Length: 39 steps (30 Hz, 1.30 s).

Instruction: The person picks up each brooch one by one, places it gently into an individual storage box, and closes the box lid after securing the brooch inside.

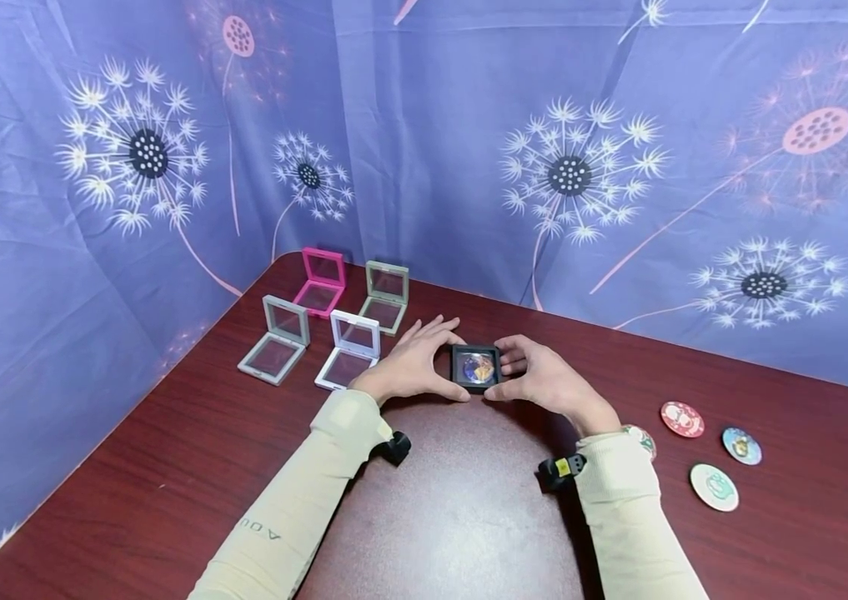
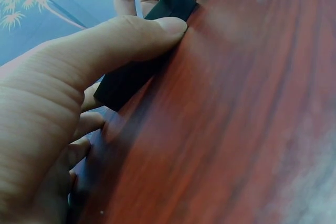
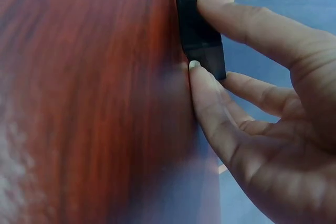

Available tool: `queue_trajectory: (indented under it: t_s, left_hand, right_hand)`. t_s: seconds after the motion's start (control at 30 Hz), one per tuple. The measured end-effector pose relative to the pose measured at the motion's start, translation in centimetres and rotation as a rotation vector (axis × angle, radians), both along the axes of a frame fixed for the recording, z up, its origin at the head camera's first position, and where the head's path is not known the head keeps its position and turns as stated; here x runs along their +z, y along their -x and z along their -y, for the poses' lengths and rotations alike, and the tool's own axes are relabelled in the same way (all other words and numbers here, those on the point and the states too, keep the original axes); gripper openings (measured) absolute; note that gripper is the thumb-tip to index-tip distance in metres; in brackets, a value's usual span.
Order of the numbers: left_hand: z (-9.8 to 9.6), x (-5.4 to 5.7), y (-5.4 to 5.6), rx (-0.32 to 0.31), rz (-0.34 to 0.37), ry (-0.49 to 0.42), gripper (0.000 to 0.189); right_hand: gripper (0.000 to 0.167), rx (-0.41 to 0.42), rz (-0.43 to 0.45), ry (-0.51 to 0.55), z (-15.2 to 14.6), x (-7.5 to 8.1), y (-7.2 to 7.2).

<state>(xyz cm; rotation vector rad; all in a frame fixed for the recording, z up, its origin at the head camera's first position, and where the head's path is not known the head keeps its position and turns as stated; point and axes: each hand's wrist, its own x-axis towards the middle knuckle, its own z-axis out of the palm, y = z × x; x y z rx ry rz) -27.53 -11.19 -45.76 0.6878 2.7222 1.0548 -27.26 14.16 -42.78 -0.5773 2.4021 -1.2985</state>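
Observation:
A small square black display case (image 1: 476,389) is held low at the table between both hands, a round picture badge (image 1: 479,367) showing through its clear window. My left hand (image 1: 416,367) grips the case's left side, thumb along the near edge and fingers spread toward the far side. On the opposite side, my right hand (image 1: 547,385) grips the right end, its thumb at the near edge. In the left wrist view, the left thumb (image 2: 170,26) presses the case's dark side. Fingertips of the right hand (image 3: 195,65) touch the case's corner in the right wrist view.
Four-sided open cases stand at back left: pink (image 1: 323,286), green (image 1: 384,300), grey (image 1: 290,337) and white (image 1: 358,351). To the right lie round badges: red (image 1: 682,419), blue (image 1: 741,447), pale green (image 1: 714,487), another (image 1: 643,442) partly behind the right wrist. Dandelion-print cloth (image 1: 439,167) hangs behind.

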Motion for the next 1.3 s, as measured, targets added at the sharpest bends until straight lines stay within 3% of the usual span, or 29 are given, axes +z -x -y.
queue_trajectory:
  t_s: [0.27, 1.13, 1.3]
  left_hand:
    - [-0.03, 0.04, 0.04, -0.005, -0.002, 0.006, 0.073]
    - [-0.15, 0.17, 0.13, -0.018, 0.006, 0.017, 0.076]
    - [0.0, 0.33, 0.05, -0.017, 0.011, 0.024, 0.085]
  right_hand:
    - [0.076, 0.003, -0.051, -0.026, -0.09, -0.06, 0.02]
    - [0.075, -0.016, -0.069, -0.056, -0.17, 0.07, -0.07]
    - [0.075, -0.01, -0.068, -0.079, -0.08, 0.21, 0.02]
